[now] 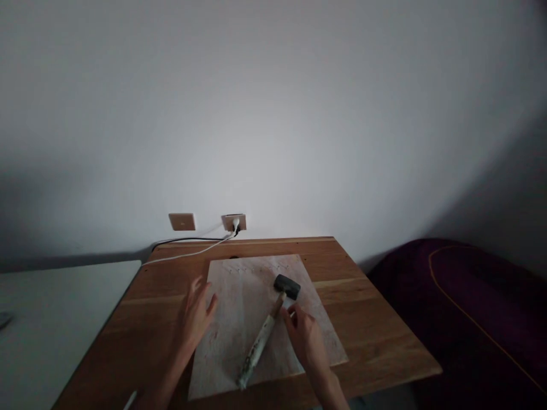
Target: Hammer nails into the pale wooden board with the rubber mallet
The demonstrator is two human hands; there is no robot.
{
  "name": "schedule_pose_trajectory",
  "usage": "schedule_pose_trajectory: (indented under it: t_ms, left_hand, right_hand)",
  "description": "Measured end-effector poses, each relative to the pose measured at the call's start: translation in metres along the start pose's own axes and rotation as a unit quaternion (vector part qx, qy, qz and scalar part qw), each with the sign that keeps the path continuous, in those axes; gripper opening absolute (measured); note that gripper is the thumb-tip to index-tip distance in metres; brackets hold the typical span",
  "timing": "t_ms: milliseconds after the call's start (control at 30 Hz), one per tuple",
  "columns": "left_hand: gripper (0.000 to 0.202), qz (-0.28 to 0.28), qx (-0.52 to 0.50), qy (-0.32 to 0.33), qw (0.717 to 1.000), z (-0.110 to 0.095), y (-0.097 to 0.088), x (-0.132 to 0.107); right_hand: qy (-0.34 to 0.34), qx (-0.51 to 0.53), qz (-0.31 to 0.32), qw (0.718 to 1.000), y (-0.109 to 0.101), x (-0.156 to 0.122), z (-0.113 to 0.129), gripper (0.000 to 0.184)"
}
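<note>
A hammer (267, 327) with a black head and a worn, paint-stained wooden handle lies diagonally on a pale board (239, 336) set on a wooden table (367, 336). My right hand (304, 336) rests on the board just right of the handle, fingertips near the head end, fingers curled together; whether they pinch anything I cannot make out. My left hand (196, 316) lies at the board's left edge with fingers spread, holding nothing. A faint row of small marks runs along the board's far edge.
Two wall sockets (208, 221) sit behind the table; a white cable (192, 252) and a black one trail from the right socket across the table's back edge. A white surface (55, 319) adjoins on the left. A dark purple cushion or seat (465, 307) stands at the right.
</note>
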State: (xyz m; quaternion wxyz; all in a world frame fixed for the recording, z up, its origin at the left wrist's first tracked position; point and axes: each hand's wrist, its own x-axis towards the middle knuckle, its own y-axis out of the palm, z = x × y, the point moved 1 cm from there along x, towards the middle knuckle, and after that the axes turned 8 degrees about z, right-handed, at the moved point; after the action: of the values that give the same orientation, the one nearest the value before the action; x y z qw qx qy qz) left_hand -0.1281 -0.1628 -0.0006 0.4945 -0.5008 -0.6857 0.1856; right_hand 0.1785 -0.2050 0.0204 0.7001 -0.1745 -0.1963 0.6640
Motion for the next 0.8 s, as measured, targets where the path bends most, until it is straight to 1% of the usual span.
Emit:
schedule_pose_trajectory:
  t_ms: [67,133,167,267,333,400,500,567,633,733,800]
  left_hand:
    - [0.03,-0.005,0.002,-0.013,1.0,-0.005,-0.006,-0.026]
    - [0.031,0.004,-0.009,-0.009,1.0,-0.012,-0.009,-0.043]
    - [0.032,0.011,-0.018,-0.003,1.0,-0.016,-0.011,-0.046]
    - [0.035,0.033,-0.032,0.008,0.999,-0.029,-0.015,-0.044]
    - [0.037,0.058,-0.041,0.003,0.997,-0.041,-0.016,-0.038]
    - [0.038,0.093,-0.061,-0.003,0.994,-0.058,-0.013,-0.036]
    - [0.036,0.143,-0.099,0.006,0.985,-0.094,0.004,-0.037]
    - [0.033,0.178,-0.132,0.026,0.975,-0.12,0.022,-0.038]
    - [0.032,0.197,-0.161,0.041,0.966,-0.142,0.043,-0.035]
    - [0.031,0.22,-0.19,0.069,0.954,-0.166,0.069,-0.023]
    - [0.03,0.226,-0.2,0.079,0.95,-0.176,0.078,-0.013]
  right_hand:
    - [-0.061,-0.07,-0.029,0.995,-0.008,-0.019,-0.008,0.037]
    - [-0.128,-0.176,-0.055,0.975,-0.015,-0.038,-0.021,0.036]
    - [-0.149,-0.227,-0.065,0.96,-0.018,-0.047,-0.03,0.036]
    - [-0.169,-0.323,-0.082,0.927,-0.032,-0.064,-0.057,0.04]
    - [-0.163,-0.342,-0.088,0.921,-0.046,-0.067,-0.074,0.04]
    - [-0.144,-0.334,-0.095,0.927,-0.069,-0.065,-0.092,0.039]
    - [-0.127,-0.297,-0.102,0.941,-0.113,-0.055,-0.125,0.042]
    - [-0.118,-0.275,-0.1,0.949,-0.144,-0.046,-0.148,0.044]
    - [-0.103,-0.25,-0.101,0.957,-0.172,-0.035,-0.168,0.047]
    - [-0.068,-0.198,-0.121,0.97,-0.208,-0.02,-0.184,0.048]
    - [-0.044,-0.17,-0.128,0.976,-0.225,-0.012,-0.182,0.046]
